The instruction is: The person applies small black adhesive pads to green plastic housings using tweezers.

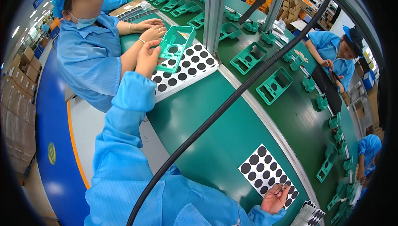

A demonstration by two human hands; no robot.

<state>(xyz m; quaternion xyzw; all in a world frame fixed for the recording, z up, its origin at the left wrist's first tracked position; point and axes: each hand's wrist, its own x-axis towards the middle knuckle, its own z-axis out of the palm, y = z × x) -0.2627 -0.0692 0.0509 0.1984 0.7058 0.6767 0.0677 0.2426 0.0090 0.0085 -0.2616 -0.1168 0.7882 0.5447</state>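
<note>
My left hand (148, 58) reaches to the upper left, its fingers closed on a green plastic housing (181, 48) with a large opening and a round hole. Under the housing lies a stack of white sheets (194, 74) with rows of black round pads. Low on the right, my right hand (274, 199) is over the lower end of another white sheet (266, 171) of black round pads. Its thumb and fingers are pinched together at a small, thin dark thing, too small to name.
A co-worker's hands (151, 26) are just beyond the held housing. More green housings (274, 85) lie along the belt (232, 80) beside a metal post (214, 14). A black corrugated hose (215, 116) crosses the view. Another stack of pad sheets (309, 214) sits at the lower right.
</note>
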